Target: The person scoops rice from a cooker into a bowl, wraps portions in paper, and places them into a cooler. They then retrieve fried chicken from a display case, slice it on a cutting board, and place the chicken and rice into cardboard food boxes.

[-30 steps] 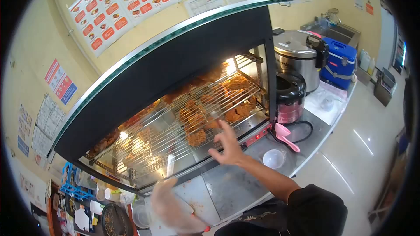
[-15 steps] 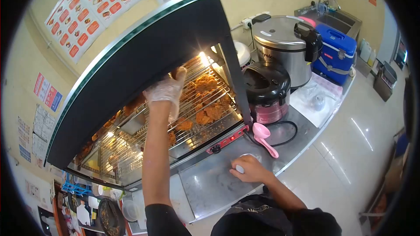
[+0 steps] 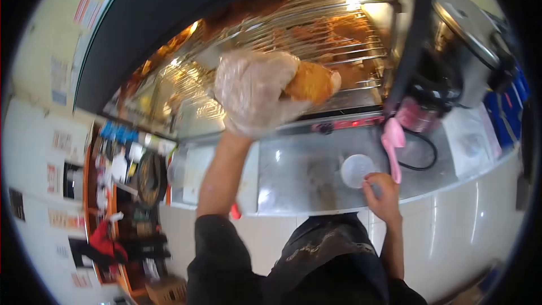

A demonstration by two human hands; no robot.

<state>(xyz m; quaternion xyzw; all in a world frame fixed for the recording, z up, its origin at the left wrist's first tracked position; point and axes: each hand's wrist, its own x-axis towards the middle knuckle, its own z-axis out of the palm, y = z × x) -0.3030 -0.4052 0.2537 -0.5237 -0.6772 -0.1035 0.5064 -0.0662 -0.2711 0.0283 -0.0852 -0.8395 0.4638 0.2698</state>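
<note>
My left hand (image 3: pixel 254 87), in a clear plastic glove, is closed around a golden-brown piece of fried chicken (image 3: pixel 313 83). It is just in front of the lit warming cabinet (image 3: pixel 398 51). More browned fried food (image 3: pixel 347 28), blurred, lies on the wire racks (image 3: pixel 305 3) behind it. My bare right hand (image 3: pixel 384 195) is over the front edge of the metal counter, thumb and fingertips pinched at the rim of a small round translucent plastic bowl (image 3: pixel 355 170). The glove hides much of the chicken.
A pink scoop (image 3: pixel 391 141) and a black cable (image 3: pixel 427 161) lie right of the bowl. Beyond stand rice cookers (image 3: pixel 471 39) and a blue cooler box (image 3: pixel 502 110). A white board (image 3: pixel 214 169) is on the left of the metal counter (image 3: pixel 299 161).
My left hand has come out of the cabinet towards me with the fried chicken in its grip. The small bowl now shows beside my right hand. The view has turned and dropped.
</note>
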